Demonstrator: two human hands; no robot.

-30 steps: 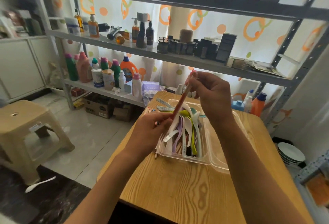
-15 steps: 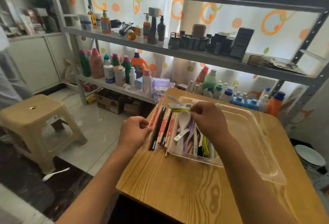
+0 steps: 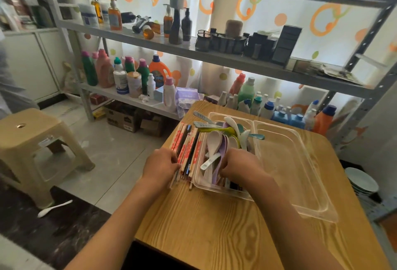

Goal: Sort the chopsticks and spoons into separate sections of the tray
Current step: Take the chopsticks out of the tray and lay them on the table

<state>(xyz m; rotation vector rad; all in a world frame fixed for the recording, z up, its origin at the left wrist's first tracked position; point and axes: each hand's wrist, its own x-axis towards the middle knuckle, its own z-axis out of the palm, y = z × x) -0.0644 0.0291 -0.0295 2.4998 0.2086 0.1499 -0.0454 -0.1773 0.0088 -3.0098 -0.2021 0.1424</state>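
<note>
A clear two-section tray (image 3: 290, 162) sits on the wooden table (image 3: 214, 237). Its left section holds a pile of white, purple, green and teal spoons (image 3: 213, 140), with a few dark sticks under them at the near end. Its right section is bare. A bundle of red-patterned and dark chopsticks (image 3: 187, 143) lies on the table along the tray's left side. My left hand (image 3: 161, 164) grips the bundle's near ends. My right hand (image 3: 238, 164) is down in the spoon section, fingers curled into the pile. What they hold is hidden.
A metal shelf rack (image 3: 150, 42) full of bottles stands right behind the table. A beige plastic stool (image 3: 32, 140) is on the floor to the left, with a white spoon (image 3: 53, 208) lying near it. Stacked plates (image 3: 361, 180) sit low at the right.
A second ago both hands held one chopstick above the tray. It now lies with the bundle, and my right hand has moved from the tray's far end down into the near spoons.
</note>
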